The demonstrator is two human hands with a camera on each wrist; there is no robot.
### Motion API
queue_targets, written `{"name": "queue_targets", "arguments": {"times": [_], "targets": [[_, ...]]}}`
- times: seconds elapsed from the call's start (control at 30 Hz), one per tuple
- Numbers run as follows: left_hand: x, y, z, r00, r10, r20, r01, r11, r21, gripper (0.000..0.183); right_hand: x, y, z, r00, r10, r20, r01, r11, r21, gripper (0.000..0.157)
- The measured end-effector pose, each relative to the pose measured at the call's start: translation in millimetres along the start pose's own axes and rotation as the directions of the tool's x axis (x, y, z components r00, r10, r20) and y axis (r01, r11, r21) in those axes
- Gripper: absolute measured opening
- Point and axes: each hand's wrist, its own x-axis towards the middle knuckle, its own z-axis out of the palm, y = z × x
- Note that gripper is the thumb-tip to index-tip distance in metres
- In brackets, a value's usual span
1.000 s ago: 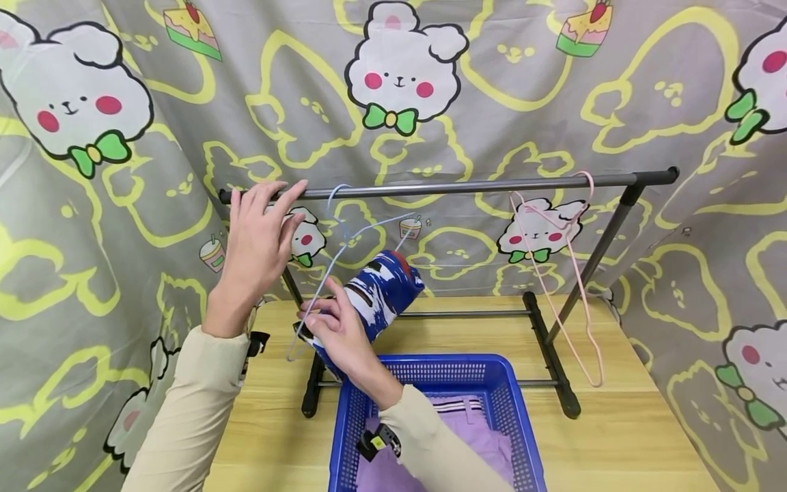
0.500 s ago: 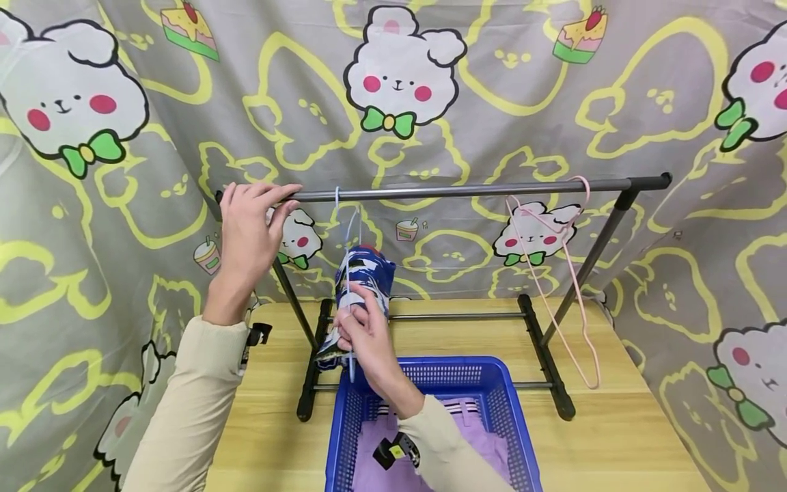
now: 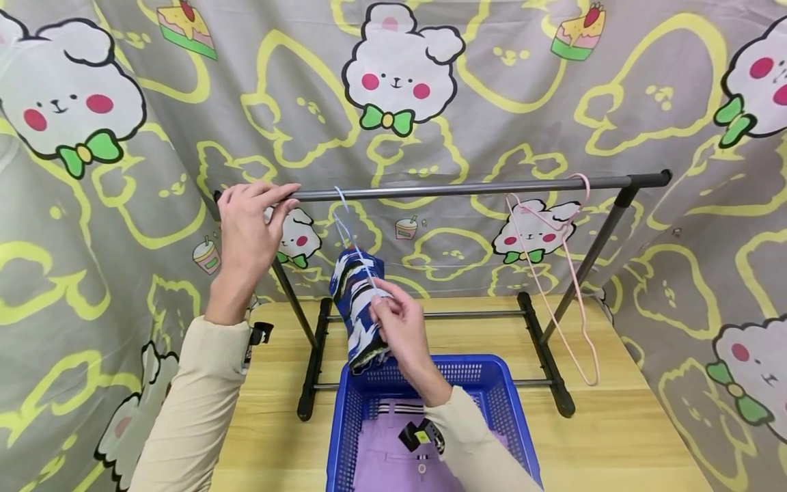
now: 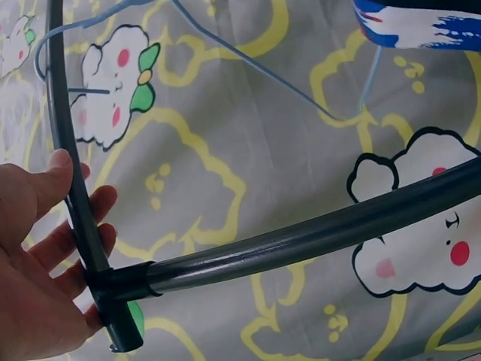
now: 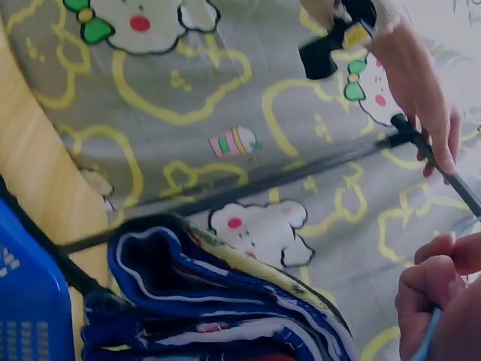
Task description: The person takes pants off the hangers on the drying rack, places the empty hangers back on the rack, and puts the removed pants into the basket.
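My left hand holds the left end of the dark metal rail, thumb on one side and fingers round the other in the left wrist view. From the rail hangs a light blue wire hanger, hooked just right of that hand. Draped over the hanger is a folded garment, patterned in blue, white and black. Its stacked layers show from the end in the right wrist view. With thumb and fingers my right hand pinches the hanger's near side, in front of the garment.
A pink hanger hangs bare toward the rail's right end. Below, a blue plastic basket with purple clothing stands on the wooden table. The rack's black feet flank the basket's far end. A patterned curtain hangs behind.
The hanger with the garment has turned about its hook, its near side swinging to the right with my right hand. My left hand stays on the rail.
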Motion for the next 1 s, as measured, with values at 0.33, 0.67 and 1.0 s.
{"name": "queue_targets", "arguments": {"times": [0.33,0.67,1.0], "targets": [[-1.5,-3.3,3.0,1.0,0.011,-0.021,-0.011,1.0,-0.013,0.026,2.1,-28.0,-17.7,0.996,-0.084,-0.018,0.08,0.982,-0.172,0.025],[-1.5,-4.4,1.9,0.998,0.061,-0.02,-0.06,0.998,0.017,0.027,-9.4,-70.9,-37.0,0.973,-0.233,0.001,0.221,0.922,-0.319,0.021],[-0.1,-3.7,-1.6,0.997,0.065,-0.03,-0.065,0.998,0.016,0.026,-21.6,-107.3,-62.0,0.942,-0.336,0.015,0.301,0.823,-0.482,0.018]]}}
